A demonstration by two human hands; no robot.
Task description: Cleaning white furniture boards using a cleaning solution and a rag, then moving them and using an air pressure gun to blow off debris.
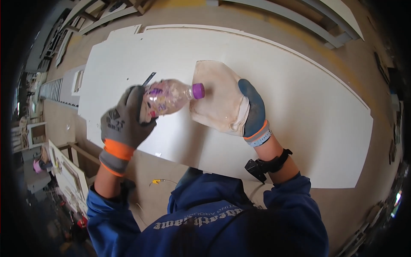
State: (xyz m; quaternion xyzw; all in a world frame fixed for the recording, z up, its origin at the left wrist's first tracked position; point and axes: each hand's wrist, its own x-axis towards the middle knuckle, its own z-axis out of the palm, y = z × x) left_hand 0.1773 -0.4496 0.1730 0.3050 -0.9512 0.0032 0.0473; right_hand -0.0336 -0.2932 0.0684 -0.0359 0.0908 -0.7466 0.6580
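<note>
Left grip (pixel 124 113): gloved, curled firmly around a clear plastic bottle (pixel 173 99), purple cap (pixel 198 91) pointing toward my other grip. Right grip (pixel 254 109): gloved, closed on the edge of a pale, stained cloth (pixel 220 100), thumb in front, fingers hidden behind. Cap overlaps cloth in view; contact, I cannot tell. Worktop (pixel 317 132): white, spreading beyond both grips and right of the right one; near edge on my body's side of them. Narrow dark strip (pixel 149 79): just beyond left grip, lower end hidden. Bottle's base: covered by my left glove.
</note>
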